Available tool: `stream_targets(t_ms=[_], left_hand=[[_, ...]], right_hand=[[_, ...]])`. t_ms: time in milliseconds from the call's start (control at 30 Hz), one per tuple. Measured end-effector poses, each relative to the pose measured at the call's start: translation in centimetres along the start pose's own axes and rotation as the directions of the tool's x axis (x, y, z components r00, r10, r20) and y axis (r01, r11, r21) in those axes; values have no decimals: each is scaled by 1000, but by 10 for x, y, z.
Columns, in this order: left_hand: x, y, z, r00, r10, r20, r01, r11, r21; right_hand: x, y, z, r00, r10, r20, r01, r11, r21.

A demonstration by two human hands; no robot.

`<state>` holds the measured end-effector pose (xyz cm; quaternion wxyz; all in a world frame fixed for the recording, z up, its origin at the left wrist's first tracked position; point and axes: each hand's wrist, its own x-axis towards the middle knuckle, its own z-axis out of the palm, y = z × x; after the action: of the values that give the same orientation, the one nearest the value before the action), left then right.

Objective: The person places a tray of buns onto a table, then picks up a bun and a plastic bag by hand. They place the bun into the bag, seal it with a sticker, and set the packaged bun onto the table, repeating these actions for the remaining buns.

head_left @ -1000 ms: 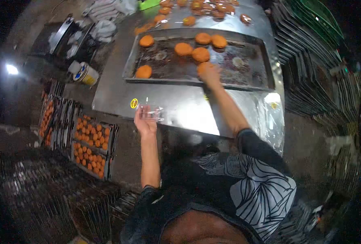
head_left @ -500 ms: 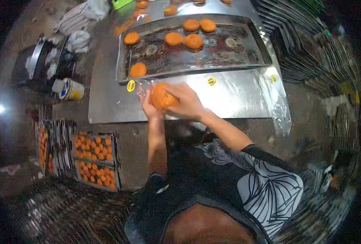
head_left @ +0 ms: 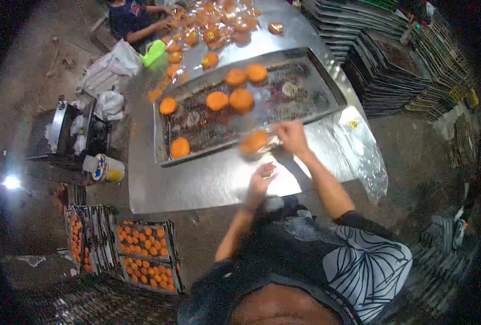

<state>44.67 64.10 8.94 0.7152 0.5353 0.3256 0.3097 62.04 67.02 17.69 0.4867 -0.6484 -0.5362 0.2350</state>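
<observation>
My right hand is closed at the gathered end of a clear plastic bag holding a round orange-brown bun. The bagged bun is blurred and hangs to the left of that hand, over the front rim of the metal tray. Below it, my left hand is apart from the bun, its slightly blurred fingers loosely bent and parted. Several bare buns lie in the dark, greasy tray. To the right, a stack of clear bags with a yellow label drapes over the table edge.
Many bagged buns cover the far end of the metal table, where another person reaches in. A bright green object lies nearby. Racked trays of buns stand at lower left. Stacked trays rise on the right.
Both hands held the bagged bun; now only the right does, farther right and by the bag's end. My left hand has come off it. The view has tilted up, showing the other person.
</observation>
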Motion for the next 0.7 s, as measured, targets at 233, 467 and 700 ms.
stream_targets(t_ms=[233,467,700], left_hand=[[34,-47,28,966,138,219,-257,601,757],[43,-16,-4,999,-10,47,-30,628,778],[46,0,-1,924,200,325,-378,601,704]], right_hand=[[90,-77,-15,746,-658,-98,639,750,-170],[-112,70,-11,750,111,652,-105,993,-49],[-129,64,10,820,369,439,-422,906,26]])
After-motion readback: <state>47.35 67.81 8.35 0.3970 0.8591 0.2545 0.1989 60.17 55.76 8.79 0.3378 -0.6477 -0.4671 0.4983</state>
